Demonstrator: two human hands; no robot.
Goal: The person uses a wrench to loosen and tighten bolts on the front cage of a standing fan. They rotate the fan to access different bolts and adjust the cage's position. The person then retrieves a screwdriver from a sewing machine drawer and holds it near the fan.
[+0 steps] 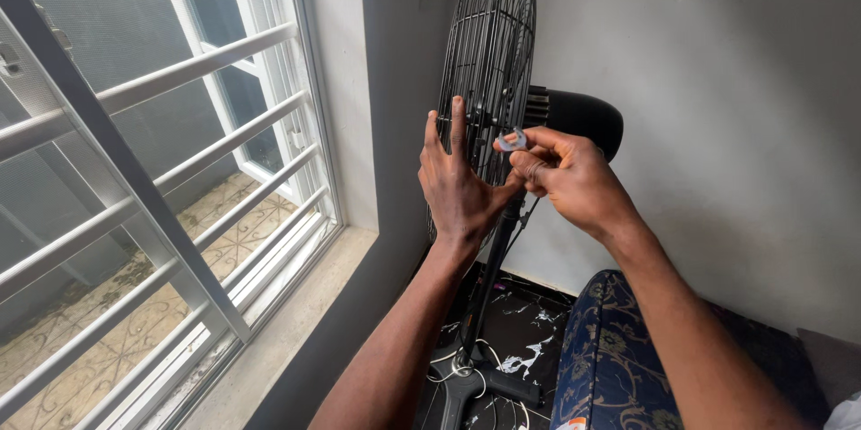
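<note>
pinched between thumb and fingertips of the right hand (560, 181) is a small pale ring (511, 140), held just beside the fan cage (489, 53) at hub height; left hand (457, 181) is flat and open, fingers spread against the cage wires, gripping nothing; the black fan stands on a pole (489, 277) by the grey wall (717, 107), motor housing (583, 116) behind the right hand; white cable (489, 360) lies at the base; barred window (161, 170) to the left; blue patterned cushion (610, 358) low right.
</note>
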